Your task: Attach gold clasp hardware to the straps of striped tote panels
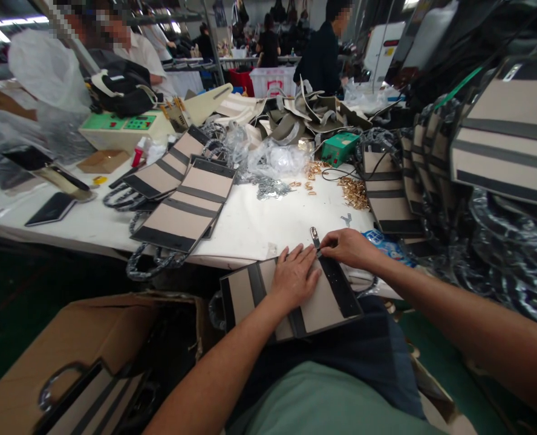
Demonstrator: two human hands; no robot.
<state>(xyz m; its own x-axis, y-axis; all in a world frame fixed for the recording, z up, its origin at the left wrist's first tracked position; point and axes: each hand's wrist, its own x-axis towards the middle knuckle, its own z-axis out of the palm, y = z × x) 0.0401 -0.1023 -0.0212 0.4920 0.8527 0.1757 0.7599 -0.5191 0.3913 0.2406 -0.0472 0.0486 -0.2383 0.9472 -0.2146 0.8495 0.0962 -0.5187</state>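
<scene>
A beige bag panel with dark bands (327,296) lies tilted across my lap, its far edge against the table. My left hand (296,278) rests flat on it, fingers spread, pressing near the black end strip. At the far end of that strip, my right hand (348,248) has thumb and forefinger pinched together. Whatever lies between those fingertips is too small to make out. A shiny metal clasp (314,232) on a short dark tab sticks out past the panel edge, just left of the right fingertips. Small grey metal pieces (346,219) lie beyond it on the table.
Banded bag panels with wrapped handles lie stacked at left (191,202) and right (389,193). Gold fittings (354,192), flat silver pieces (271,188) and a green box (340,148) sit farther back. A cardboard box (100,332) stands lower left. Several people work in the background.
</scene>
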